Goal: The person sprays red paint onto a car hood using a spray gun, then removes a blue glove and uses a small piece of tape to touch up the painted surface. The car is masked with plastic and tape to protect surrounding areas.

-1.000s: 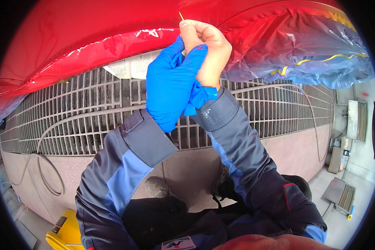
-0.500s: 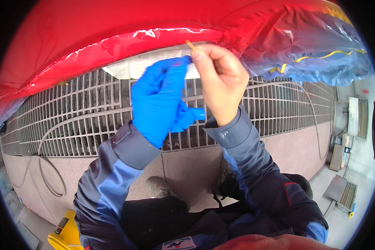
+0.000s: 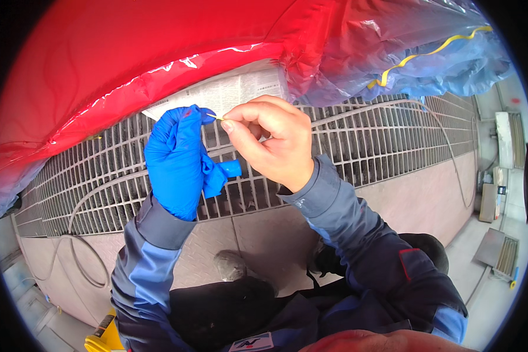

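Observation:
My left hand (image 3: 173, 161), in a blue glove, is closed with its fingers bunched. Out of its underside hangs a crumpled piece of blue material that looks like a second glove (image 3: 217, 176). My right hand (image 3: 276, 138) is bare, thumb and forefinger pinching a thin yellow strip (image 3: 215, 117). The strip spans the small gap between my right fingertips and a stretched blue tip at my left fingers. What the strip is made of is too small to tell. A reddish smear marks the left glove near the thumb.
Ahead is a glossy red panel (image 3: 141, 41) with newspaper (image 3: 229, 91) along its lower edge. Bluish plastic sheeting (image 3: 428, 58) with a yellow band hangs at right. Underneath lies a floor grating (image 3: 364, 141) crossed by a hose (image 3: 76, 202). A yellow container (image 3: 105, 334) stands lower left.
Both hands have moved left and a little nearer to me. The yellow strip, which stuck up past my right fingertips, now lies stretched between the two hands.

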`<move>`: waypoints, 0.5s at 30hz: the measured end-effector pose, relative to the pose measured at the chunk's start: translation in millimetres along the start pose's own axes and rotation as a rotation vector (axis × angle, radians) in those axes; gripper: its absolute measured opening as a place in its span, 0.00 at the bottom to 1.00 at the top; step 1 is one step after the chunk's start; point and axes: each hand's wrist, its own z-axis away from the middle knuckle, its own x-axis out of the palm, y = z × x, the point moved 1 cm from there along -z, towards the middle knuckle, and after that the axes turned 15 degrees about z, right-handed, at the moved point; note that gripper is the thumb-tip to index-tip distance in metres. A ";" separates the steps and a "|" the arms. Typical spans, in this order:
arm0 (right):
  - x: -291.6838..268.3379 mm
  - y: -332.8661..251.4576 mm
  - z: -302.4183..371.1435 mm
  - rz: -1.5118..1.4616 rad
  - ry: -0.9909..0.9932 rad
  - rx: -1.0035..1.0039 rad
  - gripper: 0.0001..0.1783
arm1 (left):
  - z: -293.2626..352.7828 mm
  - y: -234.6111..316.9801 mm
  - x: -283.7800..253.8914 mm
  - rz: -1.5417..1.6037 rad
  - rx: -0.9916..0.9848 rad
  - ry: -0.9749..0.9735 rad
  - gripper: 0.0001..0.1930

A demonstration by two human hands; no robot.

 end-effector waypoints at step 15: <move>3.2 0.5 10.8 -0.170 0.128 0.218 0.03 | 18.2 -22.0 8.9 -0.048 -0.142 -0.121 0.13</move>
